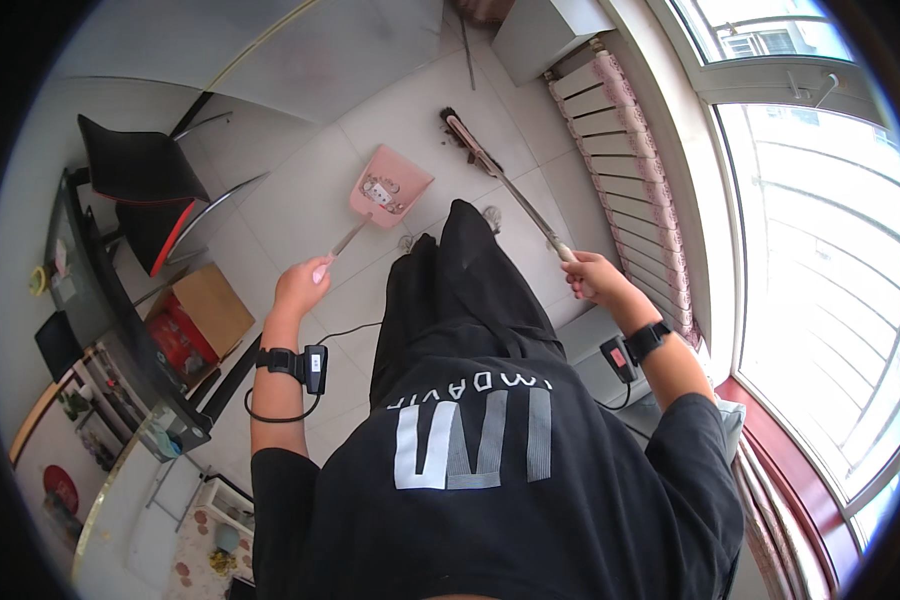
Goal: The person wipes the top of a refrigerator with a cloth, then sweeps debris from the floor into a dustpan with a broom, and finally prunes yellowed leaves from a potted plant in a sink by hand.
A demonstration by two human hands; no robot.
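Observation:
My left hand (304, 286) is wrapped round the handle of a pink dustpan (406, 172). The pan rests on or just above the pale floor tiles, with some pieces of debris showing in it. In my right hand (592, 277) is the pale end of a long broom (510, 185). The broom slants away to the far left, and its dark bristle head lies at the floor. Dark bits show beside the broom head. A gap of floor separates the broom head from the dustpan.
A black chair with red edging (145, 180) and an open cardboard box (213, 312) stand at the left, by a dark glass-topped desk (120, 310). A radiator with a pink cover (625, 170) runs along the window wall at the right. A grey cabinet (545, 35) stands at the far end.

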